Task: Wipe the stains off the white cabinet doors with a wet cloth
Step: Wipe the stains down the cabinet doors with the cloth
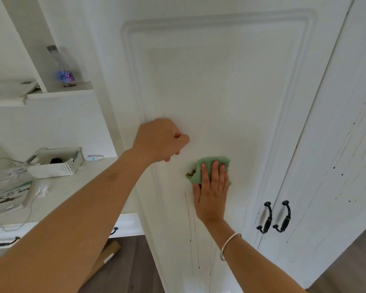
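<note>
While the right hand (211, 197) presses the green cloth (197, 172) flat-fingered onto the white cabinet door (220, 92), dark stains (190, 220) trail toward 6 o'clock. At 10 o'clock, the left hand (161, 140) rests fisted, fingertips hidden.

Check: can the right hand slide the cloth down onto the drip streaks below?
Probably yes: the right hand presses the green cloth flat on the door just above the drip streaks, nothing between them.

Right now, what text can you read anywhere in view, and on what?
"白": second of two large characters on the packet on the counter; the first and the small print are unclear.
Label on the bottle on the shelf: blurred, unreadable.
Sticker on the cardboard tube: too small.
</note>
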`<state>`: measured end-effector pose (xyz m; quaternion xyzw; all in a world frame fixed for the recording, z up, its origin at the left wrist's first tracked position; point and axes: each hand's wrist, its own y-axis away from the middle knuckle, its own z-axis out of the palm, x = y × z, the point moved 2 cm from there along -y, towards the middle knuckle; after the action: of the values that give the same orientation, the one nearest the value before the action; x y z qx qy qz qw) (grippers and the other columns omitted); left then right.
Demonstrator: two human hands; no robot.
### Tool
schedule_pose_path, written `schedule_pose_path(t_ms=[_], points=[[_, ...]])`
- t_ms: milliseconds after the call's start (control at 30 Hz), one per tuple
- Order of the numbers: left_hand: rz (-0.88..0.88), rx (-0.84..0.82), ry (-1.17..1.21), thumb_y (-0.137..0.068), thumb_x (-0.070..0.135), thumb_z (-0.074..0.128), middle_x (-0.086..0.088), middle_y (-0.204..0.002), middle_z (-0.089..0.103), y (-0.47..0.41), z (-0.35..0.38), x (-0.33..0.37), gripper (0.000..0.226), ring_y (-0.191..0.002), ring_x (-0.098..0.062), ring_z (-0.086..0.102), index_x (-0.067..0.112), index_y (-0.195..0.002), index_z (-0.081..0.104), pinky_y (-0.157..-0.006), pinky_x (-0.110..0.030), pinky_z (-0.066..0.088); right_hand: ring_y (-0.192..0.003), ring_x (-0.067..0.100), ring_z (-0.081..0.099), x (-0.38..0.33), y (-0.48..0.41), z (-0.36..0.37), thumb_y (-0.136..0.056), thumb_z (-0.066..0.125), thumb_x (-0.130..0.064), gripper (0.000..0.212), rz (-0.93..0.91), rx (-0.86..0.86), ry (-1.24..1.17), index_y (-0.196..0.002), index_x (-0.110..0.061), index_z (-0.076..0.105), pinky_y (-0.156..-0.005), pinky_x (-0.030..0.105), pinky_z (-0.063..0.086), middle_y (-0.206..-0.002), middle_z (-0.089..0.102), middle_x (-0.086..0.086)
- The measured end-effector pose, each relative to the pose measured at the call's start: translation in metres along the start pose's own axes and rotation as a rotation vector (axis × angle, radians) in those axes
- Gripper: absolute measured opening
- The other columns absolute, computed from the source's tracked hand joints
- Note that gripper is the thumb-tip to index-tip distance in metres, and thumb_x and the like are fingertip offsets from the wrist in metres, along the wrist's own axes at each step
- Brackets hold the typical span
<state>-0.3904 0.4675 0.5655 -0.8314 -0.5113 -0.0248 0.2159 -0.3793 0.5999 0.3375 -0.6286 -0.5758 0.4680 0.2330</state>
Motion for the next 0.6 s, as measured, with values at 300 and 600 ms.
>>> schedule_pose_path(t_ms=[300, 600], points=[[0.038, 0.021, -0.032, -0.083, 0.032, 0.048, 0.022, -0.036, 0.052, 0.000, 0.003, -0.001, 0.038, -0.037, -0.003, 0.057, 0.013, -0.059, 0.070, -0.053, -0.019, 0.038, -0.149, 0.032, -0.007, -0.001, 0.003, 0.002, -0.101, 0.025, -0.034, 0.063, 0.047, 0.020, 0.045, -0.155, -0.022, -0.005, -0.121, 0.048, -0.003, -0.162, -0.009, 0.008], [0.078, 0.079, -0.033, -0.083, 0.033, 0.048, 0.003, -0.040, 0.058, -0.001, 0.004, -0.004, 0.039, -0.041, -0.007, 0.060, 0.014, -0.057, 0.070, -0.053, -0.017, 0.040, -0.140, 0.018, 0.030, 0.002, 0.042, 0.016, -0.085, 0.070, -0.021, 0.074, -0.634, -0.200, 0.241, -0.148, -0.030, 0.032, -0.122, 0.038, 0.012, -0.153, 0.029, -0.006]])
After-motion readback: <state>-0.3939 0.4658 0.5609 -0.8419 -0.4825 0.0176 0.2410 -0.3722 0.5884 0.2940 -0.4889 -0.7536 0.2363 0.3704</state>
